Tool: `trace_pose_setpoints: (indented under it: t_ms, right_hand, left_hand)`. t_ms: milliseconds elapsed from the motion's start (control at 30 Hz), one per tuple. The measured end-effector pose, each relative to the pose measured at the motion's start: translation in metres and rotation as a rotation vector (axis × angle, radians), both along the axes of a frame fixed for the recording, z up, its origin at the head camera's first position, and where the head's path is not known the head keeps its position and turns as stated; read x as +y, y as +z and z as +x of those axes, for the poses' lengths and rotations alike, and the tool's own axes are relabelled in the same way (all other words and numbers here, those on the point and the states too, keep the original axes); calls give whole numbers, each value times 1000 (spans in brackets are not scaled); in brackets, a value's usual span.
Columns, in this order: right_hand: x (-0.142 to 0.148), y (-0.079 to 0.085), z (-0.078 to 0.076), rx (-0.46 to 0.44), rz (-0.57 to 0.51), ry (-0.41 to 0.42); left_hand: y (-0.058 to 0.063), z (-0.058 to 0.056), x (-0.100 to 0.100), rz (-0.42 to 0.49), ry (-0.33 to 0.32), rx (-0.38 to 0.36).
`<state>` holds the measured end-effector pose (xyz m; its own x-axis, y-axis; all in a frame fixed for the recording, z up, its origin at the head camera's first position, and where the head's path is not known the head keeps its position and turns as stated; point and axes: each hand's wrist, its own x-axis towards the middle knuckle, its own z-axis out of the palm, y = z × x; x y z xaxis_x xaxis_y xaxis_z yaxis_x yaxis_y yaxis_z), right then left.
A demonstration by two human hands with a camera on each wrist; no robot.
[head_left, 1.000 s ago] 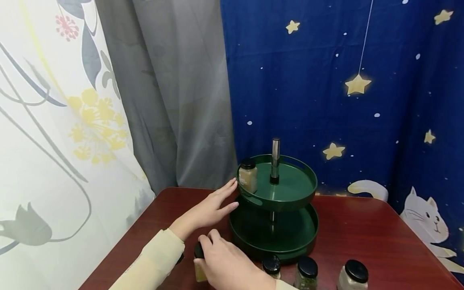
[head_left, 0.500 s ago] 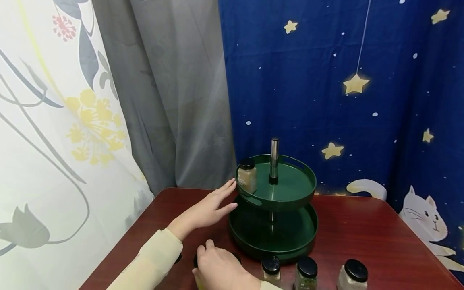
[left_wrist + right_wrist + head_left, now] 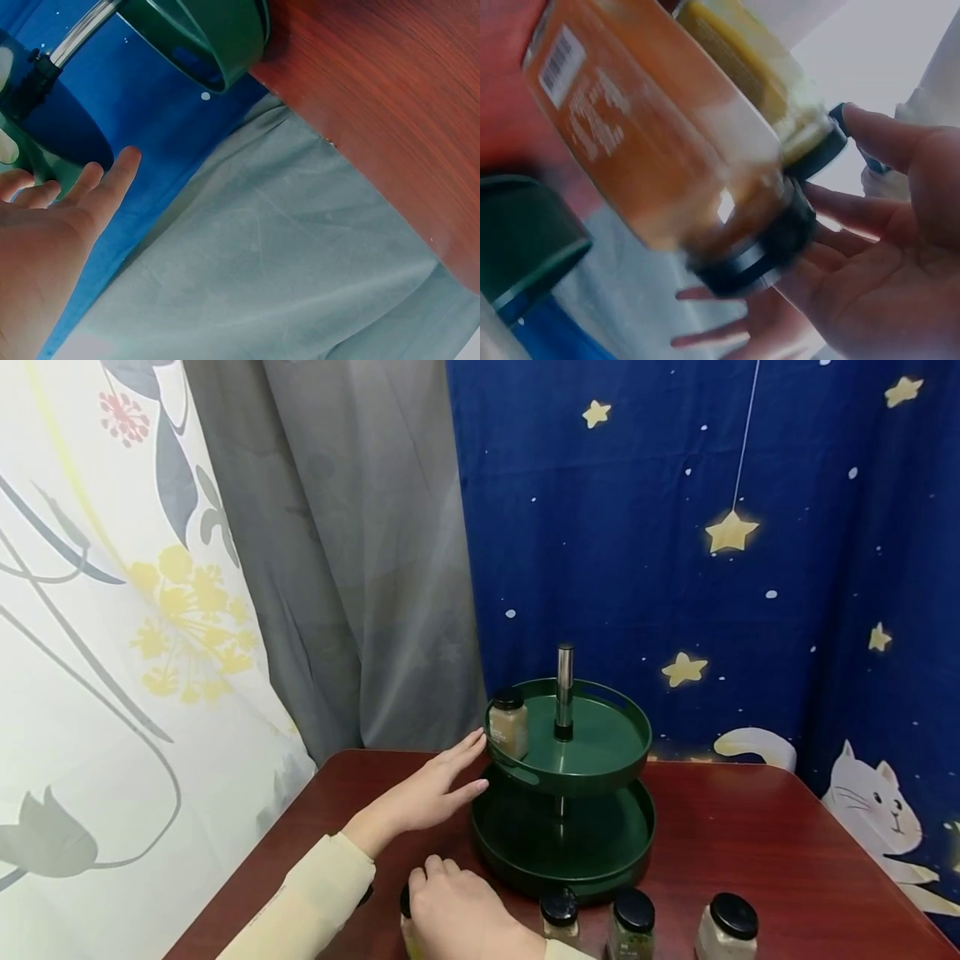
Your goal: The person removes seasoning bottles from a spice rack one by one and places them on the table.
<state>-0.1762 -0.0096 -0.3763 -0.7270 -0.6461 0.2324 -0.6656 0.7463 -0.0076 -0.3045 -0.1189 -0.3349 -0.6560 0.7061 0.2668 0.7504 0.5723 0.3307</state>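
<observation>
My right hand pinches the black lid of a yellow-filled spice jar between thumb and fingers, low in the head view. An orange-brown spice jar stands close beside it in the right wrist view; in the head view my right hand hides it. With fingers straight, my left hand reaches to the left rim of the green two-tier turntable's upper tray, its fingertips touching or very near it. A tan-filled spice jar stands upright on that tray, by those fingertips.
Several more black-lidded jars stand along the front: a small jar, one with green flakes and one with pale contents. The lower tray sits on the red-brown table. Curtains hang behind.
My right hand has shifted slightly down and its fingers have closed in on the yellow jar's lid. The left hand stays by the upper tray. The head view has drifted slightly.
</observation>
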Motion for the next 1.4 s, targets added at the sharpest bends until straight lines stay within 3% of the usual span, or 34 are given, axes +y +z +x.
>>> trace_pose_setpoints:
  t_ms: [300, 433, 567, 800, 1000, 1200, 1400]
  right_hand:
    - [22, 36, 14, 19, 50, 89]
    - [34, 52, 16, 104, 34, 72]
    - [45, 68, 13, 226, 1, 21]
    - [71, 82, 5, 232, -108, -110]
    - [97, 85, 1, 334, -210, -272]
    - [122, 86, -5, 272, -230, -395]
    - [139, 81, -8, 245, -234, -397]
  left_hand:
    - [2, 1, 0, 0, 1, -7]
    - [2, -1, -1, 1, -7, -12]
    - [1, -1, -2, 16, -14, -30]
    - [-2, 3, 0, 10, -16, 2]
    - [1, 10, 5, -13, 12, 19]
    - [8, 16, 7, -56, 40, 63]
    - [11, 21, 9, -75, 20, 80]
